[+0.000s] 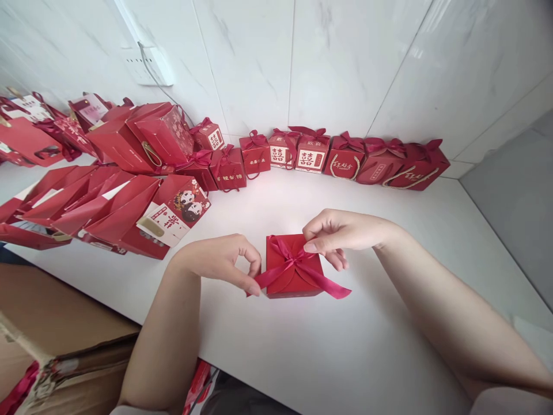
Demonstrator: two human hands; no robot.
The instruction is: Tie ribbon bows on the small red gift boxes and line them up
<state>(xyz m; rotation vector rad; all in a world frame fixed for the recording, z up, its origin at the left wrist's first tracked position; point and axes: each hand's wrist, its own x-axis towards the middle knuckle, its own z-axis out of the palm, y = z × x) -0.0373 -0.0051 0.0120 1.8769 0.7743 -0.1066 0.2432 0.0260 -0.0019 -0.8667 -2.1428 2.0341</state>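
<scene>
From my head view I count two hands and one red box (pixel 294 282) between them, sitting near the middle of the white surface (pixel 345 351), its top folded in petals under one ribbon (pixel 295 260) tied in a bow. The left hand (pixel 220 259) has its grip closed on one tail of the ribbon, just beside the box's left side. The right hand (pixel 341 230) has its grip pinched on the bow near the box's upper right corner, covering that corner from me. The other tail lies free, past the box's lower right edge.

Along the tiled wall (pixel 332 69) I count nine small boxes (pixel 254 158) with ribbons: six in a row, and three grouped at its left end. Three of the nine carry white panels; two have rope handles. Farther left, larger red packages (pixel 164 135) lean and overlap so tightly that I cannot count them all; the nearest shows two cartoon figures and a white tag (pixel 166 227).

One socket plate (pixel 144 66) is on the wall, with one cable (pixel 149 72) running down behind the packages. One cardboard carton (pixel 86 311) stands at the lower left, and the left forearm hides part of the surface's near edge.
</scene>
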